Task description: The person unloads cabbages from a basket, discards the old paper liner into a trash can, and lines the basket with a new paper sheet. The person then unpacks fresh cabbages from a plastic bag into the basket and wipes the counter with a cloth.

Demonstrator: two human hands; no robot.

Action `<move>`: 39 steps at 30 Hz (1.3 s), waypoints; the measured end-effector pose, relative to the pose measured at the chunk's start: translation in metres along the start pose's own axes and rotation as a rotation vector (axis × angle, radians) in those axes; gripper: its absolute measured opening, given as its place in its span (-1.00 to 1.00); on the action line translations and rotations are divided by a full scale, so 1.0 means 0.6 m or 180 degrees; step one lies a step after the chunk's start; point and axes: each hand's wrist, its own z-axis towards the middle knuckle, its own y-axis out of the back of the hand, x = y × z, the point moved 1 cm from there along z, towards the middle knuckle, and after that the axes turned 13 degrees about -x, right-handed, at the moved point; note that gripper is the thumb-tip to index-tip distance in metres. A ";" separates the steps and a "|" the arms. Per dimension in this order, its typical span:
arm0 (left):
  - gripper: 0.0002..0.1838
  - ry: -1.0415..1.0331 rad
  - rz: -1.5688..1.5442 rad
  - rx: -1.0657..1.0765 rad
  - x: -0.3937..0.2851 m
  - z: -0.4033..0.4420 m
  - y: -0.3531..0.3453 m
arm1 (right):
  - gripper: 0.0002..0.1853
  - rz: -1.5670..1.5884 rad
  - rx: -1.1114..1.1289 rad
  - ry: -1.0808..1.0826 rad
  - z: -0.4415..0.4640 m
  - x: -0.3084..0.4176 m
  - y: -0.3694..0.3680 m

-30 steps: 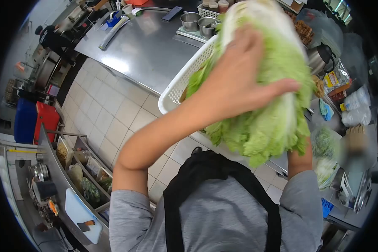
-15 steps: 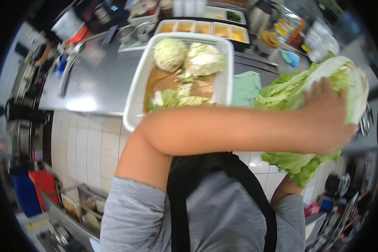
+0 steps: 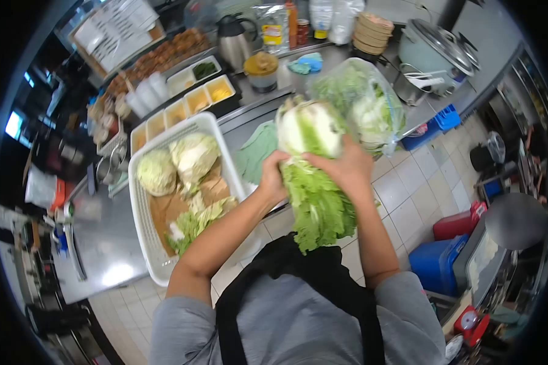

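Observation:
A napa cabbage [image 3: 313, 128] is held in front of my body, its white base pointing away and its frilly green leaves hanging toward my apron. My left hand [image 3: 275, 175] is closed against its left side. On the other side, my right hand [image 3: 349, 169] grips it with the thumb across the leaves. Just beyond, a clear plastic bag [image 3: 380, 112] with more leafy cabbage stands at the counter's edge. To the left, a white plastic basket [image 3: 141, 243] contains two pale round cabbages [image 3: 157, 172] and loose leaves [image 3: 195, 228] on brown paper.
A green cloth [image 3: 256, 152] lies on the steel counter [image 3: 106, 234] beside the basket. Behind are ingredient tubs [image 3: 176, 112], a steel jug [image 3: 232, 45] and a yellow-lidded container [image 3: 260, 70]. A large lidded pot [image 3: 429, 58] stands at the back right. Blue bins [image 3: 435, 261] sit on the tiled floor.
My view has turned right, bringing the plastic bag into sight. My left arm has drawn back from across my body. The napa cabbage is now before me, between both hands.

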 end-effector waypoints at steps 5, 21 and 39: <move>-0.39 0.0172 0.0084 -0.0495 0.016 0.065 0.039 | -0.08 -0.0485 0.0605 -0.0069 0.050 -0.035 -0.081; -0.28 -0.0114 0.3467 -0.2503 -0.019 0.196 0.140 | -0.06 -0.1533 0.1328 -0.0136 0.119 -0.068 -0.223; -0.37 -0.2613 0.3705 -0.4016 -0.179 -0.322 0.237 | -0.39 0.1885 0.1466 0.2133 0.055 0.153 -0.235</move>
